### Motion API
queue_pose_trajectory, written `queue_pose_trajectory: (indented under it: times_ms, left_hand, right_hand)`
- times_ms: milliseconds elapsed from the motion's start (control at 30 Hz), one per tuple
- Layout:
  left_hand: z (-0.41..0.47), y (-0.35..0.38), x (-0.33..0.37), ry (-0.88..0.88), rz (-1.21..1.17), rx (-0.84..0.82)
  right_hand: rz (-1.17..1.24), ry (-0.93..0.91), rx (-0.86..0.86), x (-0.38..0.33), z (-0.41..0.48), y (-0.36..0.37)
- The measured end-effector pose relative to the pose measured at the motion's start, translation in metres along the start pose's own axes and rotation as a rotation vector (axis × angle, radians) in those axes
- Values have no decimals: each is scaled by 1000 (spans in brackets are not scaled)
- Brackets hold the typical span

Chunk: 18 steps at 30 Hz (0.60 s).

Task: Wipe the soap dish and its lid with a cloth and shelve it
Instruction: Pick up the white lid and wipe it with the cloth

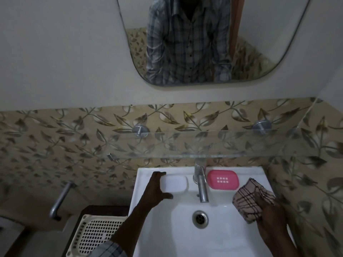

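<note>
Nothing here carries a brand, label or any writing that I can read, so the look of things must do. Taking the tap (200, 182) as the landmark: it stands at the back middle of the white sink (213, 242), chrome, its spout reaching forward over the basin toward the drain (200, 219). Just right of the tap, on the sink's back ledge, sits the pink soap dish (223, 179) — a rounded rectangle of plastic, lying flat, with two short rows of small square holes in its middle. Left of the tap, on the same ledge, lies the white lid (174, 184), also a rounded rectangle, pale enough to nearly blend into the porcelain. The left hand (157, 188) is spread wide at the lid's left end, fingertips at its far corner and thumb stretched along its near edge; whether it actually grips the lid I cannot tell. To the right of the tap and nearer than the pink dish, the right hand (267, 210) holds a bunched checked cloth (250, 199) — cream with dark lines — over the sink's right rim, close to the dish but apart from it. Above the tap runs a clear glass shelf (241, 143) on round metal mounts against leaf-patterned tiles, and higher still a mirror (259, 34) reflects a plaid shirt. Left of the tap and lower down, beside the sink, lies a cream perforated basket (96, 236).
</note>
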<state>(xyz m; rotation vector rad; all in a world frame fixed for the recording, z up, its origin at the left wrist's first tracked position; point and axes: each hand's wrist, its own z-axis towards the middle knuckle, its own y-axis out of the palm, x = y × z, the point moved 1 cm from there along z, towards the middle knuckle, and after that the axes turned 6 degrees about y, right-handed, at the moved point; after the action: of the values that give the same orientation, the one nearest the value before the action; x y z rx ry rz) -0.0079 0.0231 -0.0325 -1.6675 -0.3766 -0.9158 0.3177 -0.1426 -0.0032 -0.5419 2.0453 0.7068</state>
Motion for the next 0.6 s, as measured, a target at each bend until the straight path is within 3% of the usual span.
queue_pose_trajectory:
  times_ms: [267, 600]
  left_hand:
    - [-81, -10, 16, 75, -199, 136]
    - [-100, -7, 56, 544, 227, -26]
  right_hand:
    - [-7, 30, 27, -6, -30, 4]
    - [54, 67, 29, 2, -41, 1]
